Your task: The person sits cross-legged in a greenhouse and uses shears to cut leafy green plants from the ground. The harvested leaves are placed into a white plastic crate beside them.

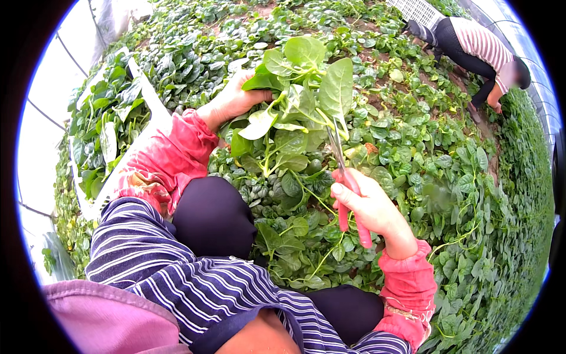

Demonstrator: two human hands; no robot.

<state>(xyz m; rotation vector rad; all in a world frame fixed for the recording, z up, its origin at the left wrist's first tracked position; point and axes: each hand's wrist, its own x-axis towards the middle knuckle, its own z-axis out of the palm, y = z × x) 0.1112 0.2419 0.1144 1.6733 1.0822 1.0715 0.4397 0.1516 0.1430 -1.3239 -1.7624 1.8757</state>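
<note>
My left hand (pixel 242 95) grips a bunch of leafy green stems (pixel 305 97), held above the low plants. Broad leaves hide some of its fingers. In my right hand (pixel 371 208) is a pair of scissors (pixel 351 186) with red handles and metal blades. The blades point up and away from me, with their tips at a pale stem on the bunch's right side. Whether the tips touch that stem I cannot tell. Below the bunch, a leafy sprig (pixel 267 161) stands out over the darker leaves. Both my forearms wear red sleeve covers.
A white crate (pixel 152 95) heaped with cut leaves (pixel 99 132) stands close on my left. Dense leafy plants (pixel 442 186) cover the ground around my knees. At the far right a person (pixel 477 48) bends over the plants, near another white crate (pixel 415 12). Plastic greenhouse sheeting (pixel 48 88) borders both sides.
</note>
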